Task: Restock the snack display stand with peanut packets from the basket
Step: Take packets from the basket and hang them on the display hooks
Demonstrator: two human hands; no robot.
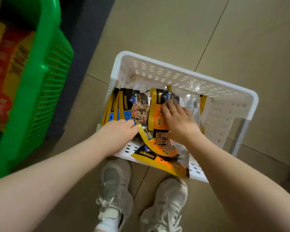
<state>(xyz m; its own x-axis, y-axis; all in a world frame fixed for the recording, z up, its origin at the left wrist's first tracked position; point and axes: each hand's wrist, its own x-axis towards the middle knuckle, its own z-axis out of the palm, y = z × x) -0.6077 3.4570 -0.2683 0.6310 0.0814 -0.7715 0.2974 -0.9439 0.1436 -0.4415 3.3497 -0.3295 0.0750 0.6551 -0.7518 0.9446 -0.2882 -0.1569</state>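
A white perforated basket (182,72) stands on the floor in front of my feet. Inside it lie several yellow, orange and black peanut packets (137,108), some with blue panels, loosely overlapping. One packet (164,163) hangs over the basket's near rim. My left hand (122,129) reaches in from the left, its fingers pinching the yellow edge of a packet. My right hand (177,121) lies flat with spread fingers on an orange packet (156,118) in the basket's middle; its thumb is tucked under the packet's lower edge.
A green slotted plastic bin (45,84) of the display stand sits at the left, holding blurred red and yellow snack packs (5,64). A dark base runs beside it. Beige floor tiles surround the basket. My two pale sneakers (114,195) stand just below it.
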